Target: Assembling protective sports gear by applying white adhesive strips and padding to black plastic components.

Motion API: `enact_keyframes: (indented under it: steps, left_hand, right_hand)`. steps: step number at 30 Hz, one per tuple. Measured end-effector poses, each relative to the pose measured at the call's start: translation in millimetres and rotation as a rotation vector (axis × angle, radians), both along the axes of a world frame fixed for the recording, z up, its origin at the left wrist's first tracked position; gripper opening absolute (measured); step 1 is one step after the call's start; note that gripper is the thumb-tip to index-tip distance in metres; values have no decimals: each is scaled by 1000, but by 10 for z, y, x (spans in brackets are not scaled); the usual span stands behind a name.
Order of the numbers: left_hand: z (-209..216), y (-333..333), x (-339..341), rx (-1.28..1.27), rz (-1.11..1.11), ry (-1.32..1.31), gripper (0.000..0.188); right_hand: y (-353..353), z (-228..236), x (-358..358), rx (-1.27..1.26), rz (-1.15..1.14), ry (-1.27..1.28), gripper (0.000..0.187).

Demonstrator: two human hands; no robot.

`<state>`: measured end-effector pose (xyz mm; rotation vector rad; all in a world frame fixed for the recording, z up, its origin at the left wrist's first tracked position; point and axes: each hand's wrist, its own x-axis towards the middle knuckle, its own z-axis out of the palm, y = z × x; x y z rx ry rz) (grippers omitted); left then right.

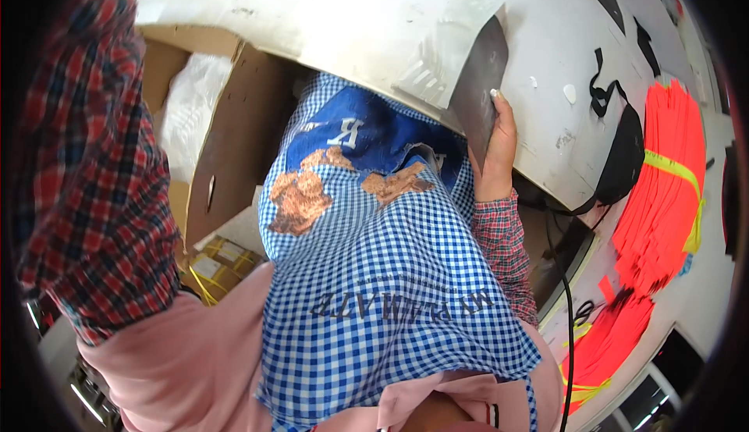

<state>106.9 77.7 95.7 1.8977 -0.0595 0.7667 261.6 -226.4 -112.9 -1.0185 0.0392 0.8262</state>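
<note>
Facing a white table [312, 10] spread across the top and round to the right; wearing a blue-and-white gingham apron [374, 252]; showing a red-and-blue plaid left sleeve [101, 167] along the left rim, but cannot see the left hand or tell its grip; beside that sleeve, looking down on an open cardboard box [242, 120] with clear plastic [195, 104] inside; to the right, within sight of a banded bright orange bundle [663, 155] and, below it, a second orange bundle [608, 346]; left of the upper bundle, seeing a black cloth piece [626, 151]; holding a dark grey sheet [482, 69] at the table's near edge, beside translucent film [437, 57]; pinching that sheet in a nearly closed right hand [499, 147], thumb across its face; near the lower bundle, spotting small black scissors [583, 312].
</note>
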Motion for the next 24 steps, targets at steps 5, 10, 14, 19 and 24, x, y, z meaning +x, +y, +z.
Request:
enact_keyframes:
  steps: [5,10,14,19,24]
  left_hand:
    - [-40,-154,345,10,-50,-4,26]
    - [-142,-290,565,7,-45,-41,25]
    - [-259,-381,612,-5,-19,-48,24]
    - [-391,-444,589,-6,32,-21,23]
    - [-442,-453,504,36,72,33,22]
  right_hand:
    - [-19,-178,81,-80,-29,-77,35]
    - [40,-137,6,-8,-47,-51,23]
    - [-11,-147,-2,41,-1,-49,32]
    - [39,-15,-25,12,-23,-43,27]
    - [7,-74,-4,22,-22,-16,23]
